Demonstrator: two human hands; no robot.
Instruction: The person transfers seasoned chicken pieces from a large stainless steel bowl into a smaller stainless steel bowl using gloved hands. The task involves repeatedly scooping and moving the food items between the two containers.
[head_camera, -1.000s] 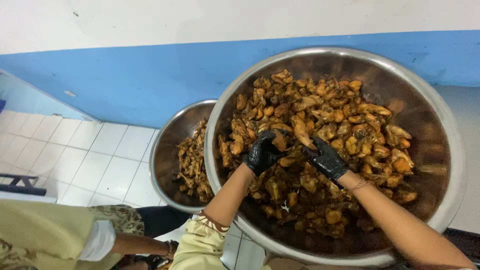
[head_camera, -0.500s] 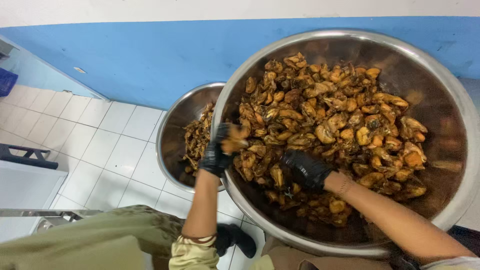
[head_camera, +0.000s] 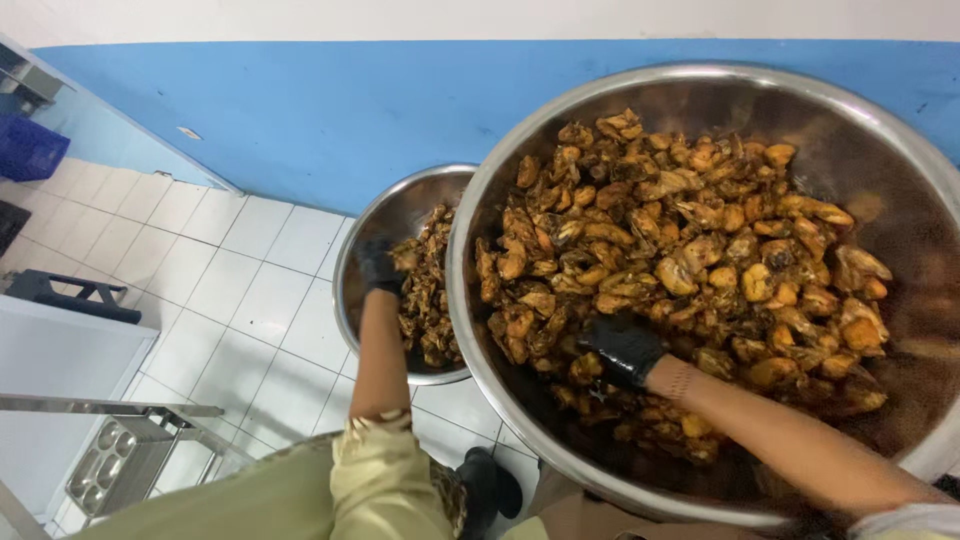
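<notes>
Reaching over the rim of the small steel bowl with my left hand, black-gloved, fingers curled around a brown piece of cooked meat just above the pile inside. Blur there; I cannot tell how tight the pinch is.

Landmark: the large steel bowl, tilted toward me, heaped with browned, glazed meat pieces.

- Small bowl sits just left of the large bowl, rims touching or overlapping; the large rim hides its right side. It holds a darker, lower pile of meat.
- My right hand, also in a black glove, lies at the near edge of the large bowl's heap, fingers bent down and pressed into the pieces, closed around some of them.
- Blue wall band runs behind both bowls.
- White floor tiles lie left of the large bowl, below the small one.
- Metal rack with a compartment tray stands far left of the large bowl, near my sleeve.
</notes>
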